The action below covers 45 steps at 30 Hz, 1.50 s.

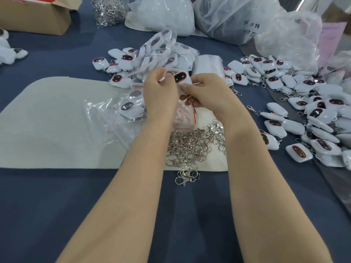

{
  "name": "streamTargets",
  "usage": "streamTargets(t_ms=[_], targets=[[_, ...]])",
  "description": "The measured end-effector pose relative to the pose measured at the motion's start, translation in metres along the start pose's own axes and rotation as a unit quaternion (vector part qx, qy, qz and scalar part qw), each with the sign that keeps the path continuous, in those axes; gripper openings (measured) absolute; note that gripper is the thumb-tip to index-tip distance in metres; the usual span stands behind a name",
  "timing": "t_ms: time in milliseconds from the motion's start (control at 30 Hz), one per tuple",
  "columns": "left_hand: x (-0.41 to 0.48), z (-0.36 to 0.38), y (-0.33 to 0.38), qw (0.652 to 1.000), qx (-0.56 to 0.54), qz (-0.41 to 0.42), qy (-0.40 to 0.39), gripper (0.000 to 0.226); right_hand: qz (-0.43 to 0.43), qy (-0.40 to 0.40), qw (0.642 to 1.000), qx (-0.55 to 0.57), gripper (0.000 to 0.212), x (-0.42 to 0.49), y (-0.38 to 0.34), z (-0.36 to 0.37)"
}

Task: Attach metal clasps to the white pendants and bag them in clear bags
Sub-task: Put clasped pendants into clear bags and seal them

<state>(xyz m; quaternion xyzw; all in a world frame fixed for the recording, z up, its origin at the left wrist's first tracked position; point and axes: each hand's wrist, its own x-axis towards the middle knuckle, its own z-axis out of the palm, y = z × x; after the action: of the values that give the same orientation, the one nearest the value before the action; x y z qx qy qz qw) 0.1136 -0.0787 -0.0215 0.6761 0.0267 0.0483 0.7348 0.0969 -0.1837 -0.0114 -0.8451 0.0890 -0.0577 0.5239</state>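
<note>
At the centre of the frame, the left hand point(161, 88) is pinching the upper left edge of a white pendant point(180, 77), while the right hand point(206, 92) is gripping its lower right side with curled fingers. A clear bag point(183, 118) with a red strip is hanging just beneath them. A heap of metal clasps point(191, 145) is lying below the hands on a pale mat point(57, 120), which is resting on the blue surface point(76, 205). Loose pendants point(313, 120) are sprawling across the right of the frame, bagged pendants point(165, 48) are piling up just above the hands, and a cardboard box point(34, 18) is sitting in the upper left.
</note>
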Motion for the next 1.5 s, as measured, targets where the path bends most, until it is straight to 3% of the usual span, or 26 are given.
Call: streamTargets(t_ms=[200,267,333,433,533,667,733,800,900,1000,1133,1200,1367,1500], targets=[[0.009,-0.025,0.018,0.965,-0.089,0.12,0.214,0.024,0.021,-0.036,0.999,-0.032,0.023,0.006,-0.028,0.044],[0.013,-0.031,0.022,0.953,-0.119,0.137,0.244,0.024,0.023,-0.018,1.0,0.01,0.024,0.009,-0.041,0.063],[0.015,-0.035,0.023,0.947,-0.133,0.132,0.26,0.026,0.039,-0.019,0.99,0.133,0.011,0.01,-0.056,0.079],[0.016,-0.035,0.02,0.949,-0.133,0.121,0.259,0.023,0.047,-0.036,0.977,0.206,0.04,0.015,-0.065,0.09],[0.015,-0.029,0.015,0.961,-0.112,0.107,0.231,0.023,0.032,-0.032,0.989,0.144,0.043,0.013,-0.059,0.085],[0.01,-0.015,0.009,0.982,-0.06,0.103,0.147,0.019,0.022,0.046,0.993,0.102,0.022,0.004,-0.041,0.053],[0.008,-0.009,0.004,0.993,-0.035,0.088,0.075,0.016,0.029,0.096,0.995,-0.021,0.019,0.003,-0.031,0.03],[0.007,-0.002,-0.001,0.998,-0.007,0.059,-0.001,0.015,0.072,0.115,0.974,-0.179,0.015,0.0,-0.023,0.004],[0.002,0.006,-0.005,0.995,0.046,0.029,-0.082,0.02,0.175,0.073,0.927,-0.325,0.037,-0.01,-0.011,-0.031],[-0.002,0.01,-0.007,0.991,0.065,0.022,-0.119,0.024,0.207,-0.02,0.9,-0.383,0.047,-0.026,-0.006,-0.042],[-0.003,0.011,-0.008,0.989,0.07,0.021,-0.132,0.024,0.206,-0.05,0.896,-0.39,0.061,-0.031,0.002,-0.045],[-0.004,0.009,-0.007,0.989,0.072,0.023,-0.131,0.024,0.202,-0.026,0.9,-0.385,0.053,-0.029,0.004,-0.047],[-0.002,0.006,-0.005,0.99,0.061,0.018,-0.123,0.022,0.192,0.142,0.927,-0.289,0.037,-0.024,0.01,-0.056],[-0.006,0.008,-0.002,0.985,0.002,-0.039,-0.166,0.016,0.019,0.256,0.961,-0.1,0.034,-0.01,0.0,-0.042]])
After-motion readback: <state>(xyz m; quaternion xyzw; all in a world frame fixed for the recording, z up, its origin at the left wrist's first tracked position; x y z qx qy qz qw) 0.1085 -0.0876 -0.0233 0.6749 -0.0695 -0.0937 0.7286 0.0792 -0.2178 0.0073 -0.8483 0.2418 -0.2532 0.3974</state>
